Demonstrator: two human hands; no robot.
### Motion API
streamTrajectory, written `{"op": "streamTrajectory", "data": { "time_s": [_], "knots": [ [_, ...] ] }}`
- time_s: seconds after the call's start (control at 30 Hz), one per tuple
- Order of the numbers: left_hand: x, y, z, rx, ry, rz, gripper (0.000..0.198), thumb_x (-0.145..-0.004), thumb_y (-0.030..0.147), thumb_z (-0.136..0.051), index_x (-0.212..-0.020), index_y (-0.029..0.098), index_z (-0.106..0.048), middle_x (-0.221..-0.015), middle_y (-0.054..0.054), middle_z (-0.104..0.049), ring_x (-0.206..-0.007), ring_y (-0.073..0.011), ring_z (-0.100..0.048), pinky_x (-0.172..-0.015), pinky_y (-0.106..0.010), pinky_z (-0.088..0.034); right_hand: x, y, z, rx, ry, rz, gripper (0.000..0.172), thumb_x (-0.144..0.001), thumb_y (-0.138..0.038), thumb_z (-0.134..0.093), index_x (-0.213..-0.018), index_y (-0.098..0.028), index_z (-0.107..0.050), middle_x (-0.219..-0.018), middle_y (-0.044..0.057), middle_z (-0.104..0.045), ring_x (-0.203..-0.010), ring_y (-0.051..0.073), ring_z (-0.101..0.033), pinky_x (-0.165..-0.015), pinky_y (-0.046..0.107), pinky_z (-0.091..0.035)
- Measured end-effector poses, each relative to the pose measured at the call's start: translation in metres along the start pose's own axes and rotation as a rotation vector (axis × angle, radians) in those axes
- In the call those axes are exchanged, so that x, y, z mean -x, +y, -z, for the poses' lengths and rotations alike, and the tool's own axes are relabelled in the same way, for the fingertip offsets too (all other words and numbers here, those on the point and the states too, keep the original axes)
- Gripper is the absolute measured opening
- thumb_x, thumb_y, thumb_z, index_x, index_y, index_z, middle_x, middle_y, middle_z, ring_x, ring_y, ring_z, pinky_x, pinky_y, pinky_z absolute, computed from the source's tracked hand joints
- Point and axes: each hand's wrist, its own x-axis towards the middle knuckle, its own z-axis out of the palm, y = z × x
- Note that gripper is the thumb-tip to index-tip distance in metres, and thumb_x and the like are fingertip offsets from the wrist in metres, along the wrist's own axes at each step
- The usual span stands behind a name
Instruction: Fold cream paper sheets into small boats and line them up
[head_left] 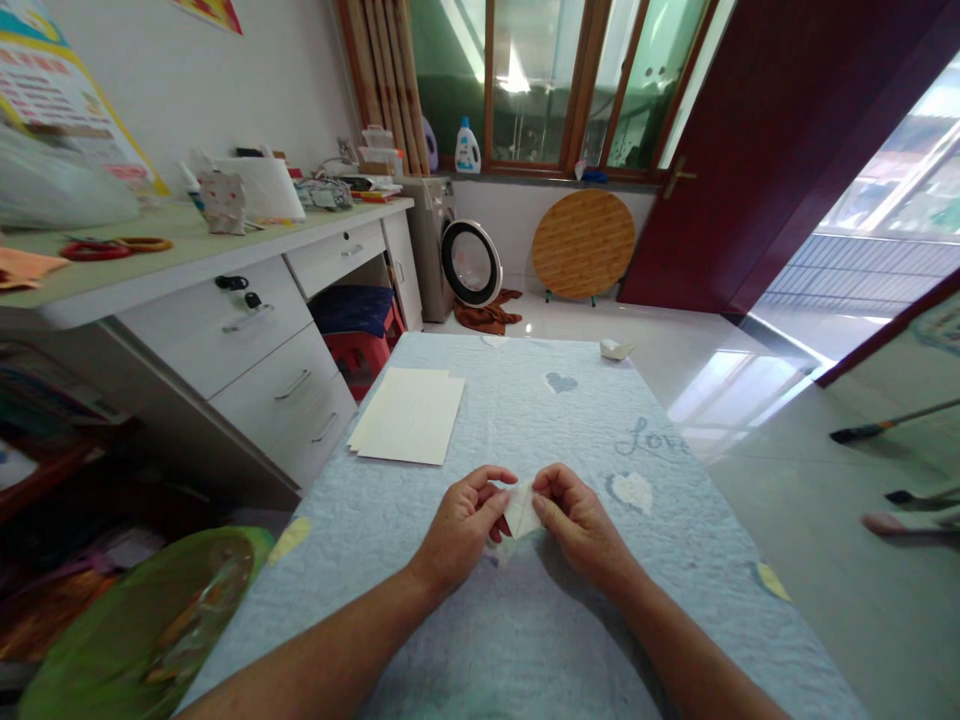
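My left hand [461, 525] and my right hand [577, 525] meet above the middle of a pale blue quilted table cover [495, 420]. Between their fingertips they pinch a small piece of folded cream paper [521, 510], partly hidden by my fingers. Both hands hover close over the cloth. Farther up and to the left lies a neat stack of lined cream paper sheets [409, 415]. A small folded paper piece [615, 349] sits near the far edge of the cover, out of reach of both hands.
A white drawered desk [225, 340] runs along the left, with red-handled scissors [97, 250] on top. A green plastic bag [142, 625] sits at lower left. Beyond the table stand a washing machine [465, 260] and a round wooden board [583, 245]. A person's foot [889, 522] shows at right.
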Motion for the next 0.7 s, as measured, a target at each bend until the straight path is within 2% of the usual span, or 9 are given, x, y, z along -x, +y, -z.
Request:
{"op": "streamTrajectory", "data": {
  "time_s": [0.1, 0.2, 0.4, 0.53, 0.7],
  "knots": [
    [-0.001, 0.0, 0.001, 0.021, 0.04, 0.003, 0.025, -0.081, 0.037, -0.063, -0.094, 0.016, -0.064, -0.057, 0.004, -0.058, -0.051, -0.0105, -0.052, -0.051, -0.02, -0.041, 0.002, -0.002, 0.001, 0.012, -0.031, 0.0, 0.015, -0.079, -0.022, -0.053, -0.094, -0.023, -0.052, -0.076, -0.003, -0.052, -0.065, 0.013, -0.049, -0.059, 0.024, -0.038],
    [-0.003, -0.001, 0.003, 0.035, 0.055, 0.01, 0.025, -0.081, 0.037, -0.063, -0.094, 0.015, -0.064, -0.059, 0.003, -0.06, -0.052, -0.011, -0.053, -0.052, -0.02, -0.042, 0.004, -0.004, 0.002, 0.15, -0.048, 0.021, 0.028, -0.072, -0.013, -0.051, -0.099, -0.023, -0.054, -0.081, -0.002, -0.055, -0.065, 0.013, -0.049, -0.059, 0.024, -0.039],
    [-0.003, -0.004, 0.008, 0.032, -0.047, 0.029, 0.024, -0.081, 0.026, -0.057, -0.101, 0.015, -0.063, -0.074, -0.002, -0.067, -0.062, -0.013, -0.058, -0.057, -0.023, -0.045, 0.005, -0.005, 0.007, 0.405, -0.001, 0.231, 0.03, -0.071, -0.006, -0.051, -0.095, -0.022, -0.057, -0.091, 0.002, -0.059, -0.085, 0.018, -0.054, -0.077, 0.03, -0.042],
    [0.002, 0.001, 0.008, -0.136, -0.066, -0.023, 0.032, -0.074, 0.016, -0.06, -0.106, 0.016, -0.064, -0.079, -0.002, -0.067, -0.067, -0.014, -0.058, -0.06, -0.023, -0.044, 0.003, -0.004, 0.012, 0.449, -0.019, 0.277, 0.032, -0.07, -0.004, -0.049, -0.095, -0.022, -0.058, -0.092, 0.003, -0.06, -0.09, 0.02, -0.054, -0.081, 0.033, -0.042],
    [0.006, 0.006, 0.008, -0.448, -0.063, -0.115, 0.025, -0.082, 0.022, -0.062, -0.105, 0.018, -0.067, -0.076, 0.0, -0.064, -0.064, -0.0138, -0.054, -0.062, -0.024, -0.042, 0.003, -0.006, 0.015, 0.501, -0.067, 0.259, 0.036, -0.067, -0.003, -0.047, -0.096, -0.021, -0.058, -0.093, 0.003, -0.061, -0.09, 0.02, -0.055, -0.082, 0.033, -0.042]
  ]
}}
